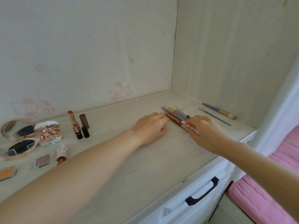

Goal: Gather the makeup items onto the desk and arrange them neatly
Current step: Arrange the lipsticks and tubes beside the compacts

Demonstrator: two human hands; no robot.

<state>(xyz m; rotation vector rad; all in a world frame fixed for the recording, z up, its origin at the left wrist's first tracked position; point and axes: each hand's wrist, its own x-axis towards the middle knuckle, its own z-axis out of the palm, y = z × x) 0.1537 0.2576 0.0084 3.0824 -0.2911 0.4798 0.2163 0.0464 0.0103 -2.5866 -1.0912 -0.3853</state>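
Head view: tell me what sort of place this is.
Most likely a bedroom vanity nook. A pale wood desk holds lipsticks and makeup brushes, the wall behind carries pink cartoon cat stickers, and pink bedding lies just to the right.

Two hands (pixel 149 126) are being seen, two lipsticks (pixel 73 119), two caps (pixel 84 121), three compacts (pixel 24 131), two palettes (pixel 42 160); bundled brushes (pixel 176 113) cannot be counted, two (pixel 218 110) lying apart.

Pale desk (pixel 145 159) carries compacts (pixel 21 139), lipsticks (pixel 76 125), brushes (pixel 176 113).
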